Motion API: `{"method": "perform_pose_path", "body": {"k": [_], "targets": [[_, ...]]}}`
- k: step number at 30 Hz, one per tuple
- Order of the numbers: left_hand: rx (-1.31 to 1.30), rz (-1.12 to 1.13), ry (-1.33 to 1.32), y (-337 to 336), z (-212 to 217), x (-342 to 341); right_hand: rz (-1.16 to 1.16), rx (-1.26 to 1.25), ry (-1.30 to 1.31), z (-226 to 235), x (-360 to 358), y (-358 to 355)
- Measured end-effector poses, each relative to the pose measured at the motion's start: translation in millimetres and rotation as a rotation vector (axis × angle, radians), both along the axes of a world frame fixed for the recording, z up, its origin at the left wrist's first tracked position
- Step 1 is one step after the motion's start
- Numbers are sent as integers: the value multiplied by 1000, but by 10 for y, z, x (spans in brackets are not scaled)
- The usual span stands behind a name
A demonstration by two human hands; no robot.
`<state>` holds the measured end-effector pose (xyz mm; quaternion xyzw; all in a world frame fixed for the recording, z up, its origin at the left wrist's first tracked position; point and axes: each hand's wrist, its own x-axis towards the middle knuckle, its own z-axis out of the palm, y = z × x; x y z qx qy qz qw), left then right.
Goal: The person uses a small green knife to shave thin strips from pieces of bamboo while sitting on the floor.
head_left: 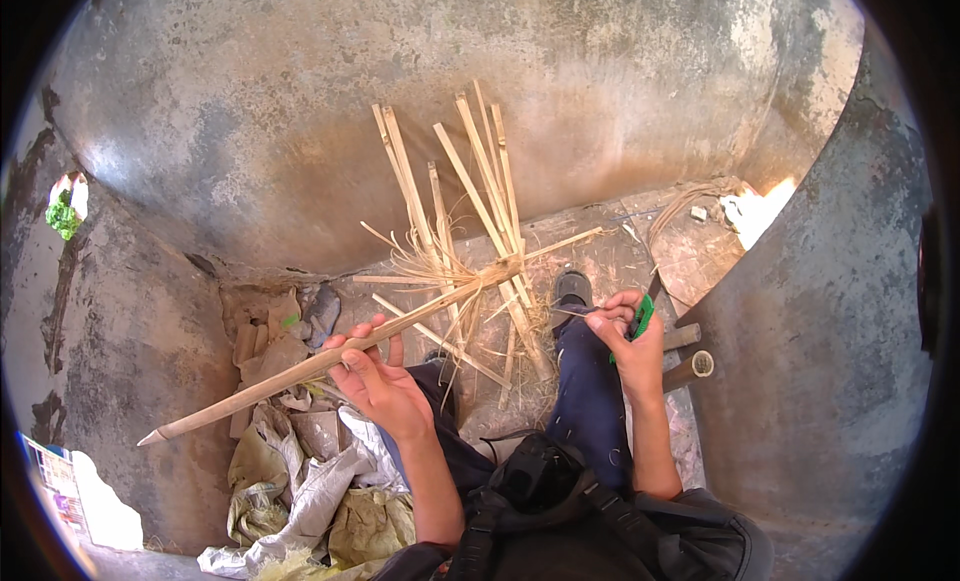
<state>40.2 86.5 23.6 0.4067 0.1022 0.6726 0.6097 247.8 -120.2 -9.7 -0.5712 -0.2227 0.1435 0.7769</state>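
Note:
A long split bamboo stick (250, 389) slants across my left side, its pointed end at the far left. My left hand (392, 391) holds it between thumb and fingers near its middle. The other end reaches a thick node (500, 271), where thin curled shavings (425, 261) fan out. In front of my right knee, my right hand (635, 353) is closed around a knife (578, 311) with a dark, narrow blade and green at the grip. The blade points left, apart from the stick. Part of the grip is hidden by my fingers.
Several bamboo strips (465, 176) lean against the curved wall (300, 101) ahead. Two bamboo tubes (690, 369) lie by the right wall (820, 381). Crumpled sacks (300, 501) lie at lower left. Coiled strips (690, 196) rest on the floor at far right.

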Motion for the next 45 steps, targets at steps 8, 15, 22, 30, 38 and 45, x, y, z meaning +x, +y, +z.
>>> {"method": "perform_pose_path", "body": {"k": [8,15,22,30,38,45], "targets": [[20,7,-26,120,-14,-77,-119,-153,-3,-117,197,-266],[-77,-13,-1,34,-32,4,-102,-104,-100,41,111,-191],[-18,-139,85,-100,15,37,-88,-28,-241,386,-54,-26],[38,-237,420,-152,252,95,60,-371,-502,517,-108,-11],[203,-350,577,-175,558,181,539,-291,-192,-246,-145,90],[221,-540,587,-217,632,316,661,-49,372,-373,-438,59]]}}
